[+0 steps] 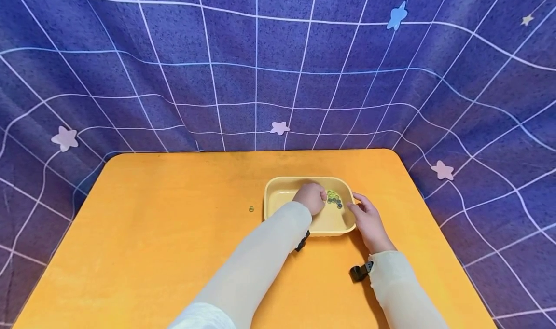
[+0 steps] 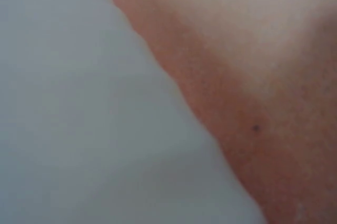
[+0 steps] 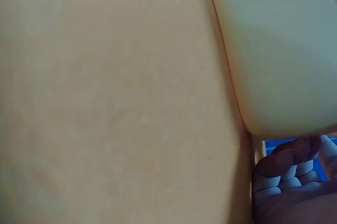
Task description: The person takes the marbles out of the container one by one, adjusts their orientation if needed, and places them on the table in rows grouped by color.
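A pale yellow rectangular tray [image 1: 278, 183] stands on the table. Small round yellow-green pieces [image 1: 332, 194] and dark grey ones [image 1: 339, 205] lie grouped toward its right end; they look glassy. My left hand [image 1: 310, 198] is inside the tray, just left of the pieces, with its fingers curled; its fingertips are hidden, so what it holds does not show. At the tray's right end, my right hand [image 1: 369, 220] grips the wall, thumb over the rim and fingers outside. In the right wrist view its curled fingers [image 3: 276, 163] meet the end of the tray.
One small round greenish piece [image 1: 251, 209] lies on the orange-yellow table [image 1: 173, 242], left of the tray. A blue curtain [image 1: 243, 88] with white lines and stars hangs behind and beside the table. The left wrist view shows only sleeve [image 2: 95, 103] and skin.
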Demonstrator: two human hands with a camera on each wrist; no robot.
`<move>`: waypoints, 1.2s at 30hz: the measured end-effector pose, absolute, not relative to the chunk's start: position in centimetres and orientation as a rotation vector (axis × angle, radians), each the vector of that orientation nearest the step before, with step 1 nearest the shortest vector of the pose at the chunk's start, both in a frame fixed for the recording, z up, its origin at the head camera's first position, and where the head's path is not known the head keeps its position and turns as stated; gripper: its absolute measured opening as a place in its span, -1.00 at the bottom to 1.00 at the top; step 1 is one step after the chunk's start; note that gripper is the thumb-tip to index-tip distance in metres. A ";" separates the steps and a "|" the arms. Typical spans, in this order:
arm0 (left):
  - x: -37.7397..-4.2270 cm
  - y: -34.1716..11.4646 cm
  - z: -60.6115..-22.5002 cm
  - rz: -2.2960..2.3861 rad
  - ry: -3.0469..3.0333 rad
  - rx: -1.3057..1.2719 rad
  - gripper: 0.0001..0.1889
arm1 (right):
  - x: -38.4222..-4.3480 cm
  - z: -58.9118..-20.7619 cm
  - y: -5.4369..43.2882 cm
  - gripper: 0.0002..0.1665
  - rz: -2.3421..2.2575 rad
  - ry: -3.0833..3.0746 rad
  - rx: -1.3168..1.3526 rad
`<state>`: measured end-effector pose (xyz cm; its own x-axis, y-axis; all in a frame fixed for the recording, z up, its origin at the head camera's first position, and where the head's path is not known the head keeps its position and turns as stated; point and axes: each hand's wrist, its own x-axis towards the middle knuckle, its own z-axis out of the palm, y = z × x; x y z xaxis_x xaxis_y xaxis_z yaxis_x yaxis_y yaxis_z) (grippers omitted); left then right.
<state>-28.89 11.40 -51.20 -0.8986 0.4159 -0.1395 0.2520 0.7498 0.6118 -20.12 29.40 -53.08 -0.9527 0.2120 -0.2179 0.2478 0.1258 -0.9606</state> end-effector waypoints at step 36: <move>-25.7 1.3 -44.7 1.584 2.402 0.622 -0.87 | -19.8 -52.8 29.0 -0.44 -1.998 2.330 0.482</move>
<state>-25.70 1.32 -44.66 -0.8920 0.4474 0.0648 0.2358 0.3380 0.9112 -19.76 29.02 -52.79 -0.9512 0.2103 -0.2258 0.2552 0.1249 -0.9588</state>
